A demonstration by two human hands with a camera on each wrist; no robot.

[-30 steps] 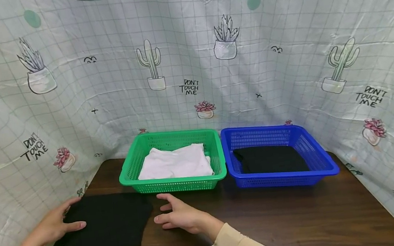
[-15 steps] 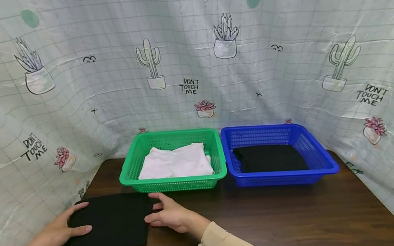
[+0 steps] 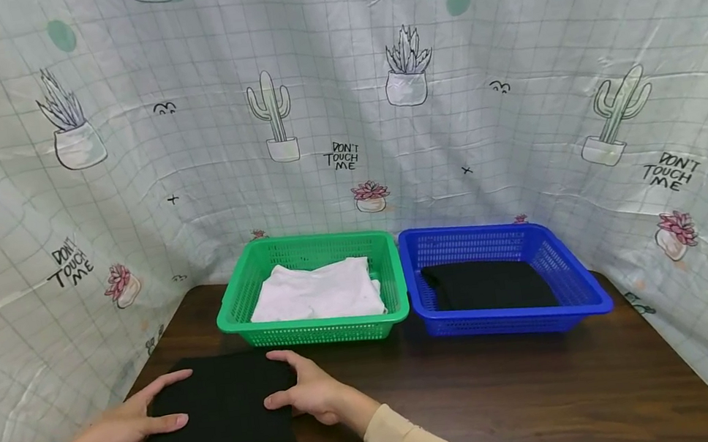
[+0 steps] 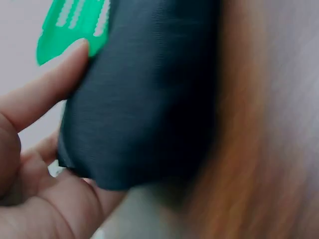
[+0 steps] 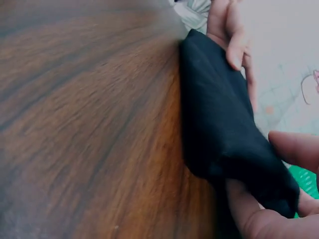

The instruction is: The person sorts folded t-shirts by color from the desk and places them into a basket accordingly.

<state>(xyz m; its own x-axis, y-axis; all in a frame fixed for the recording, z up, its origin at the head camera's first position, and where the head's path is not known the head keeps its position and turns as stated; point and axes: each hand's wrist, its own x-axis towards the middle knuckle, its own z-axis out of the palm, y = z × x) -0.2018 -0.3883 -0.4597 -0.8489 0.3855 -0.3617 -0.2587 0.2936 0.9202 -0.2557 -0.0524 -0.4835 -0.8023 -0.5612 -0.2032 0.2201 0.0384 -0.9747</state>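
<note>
A folded black cloth [image 3: 228, 413] is at the left front of the dark wooden table [image 3: 496, 402]. My left hand [image 3: 117, 431] grips its left side, the thumb and a finger showing on top. On the opposite side my right hand [image 3: 315, 391] holds the edge. The right wrist view shows fingers tucked beneath the cloth [image 5: 214, 109], the thumb at its upper side, and a thick rounded fold along the front. Close up in the left wrist view, the cloth [image 4: 144, 99] lies against the left hand's thumb and fingers.
Behind the cloth stands a green basket [image 3: 313, 322] with folded white cloth [image 3: 316, 292] inside. Beside it on the right, a blue basket [image 3: 511, 316] contains another folded black cloth [image 3: 491, 285]. A printed curtain [image 3: 340, 105] hangs around the table's back and sides.
The black cloth has shifted to the right and slightly toward me, along with my left hand. My right hand has come from beside the cloth to grip its right edge.
</note>
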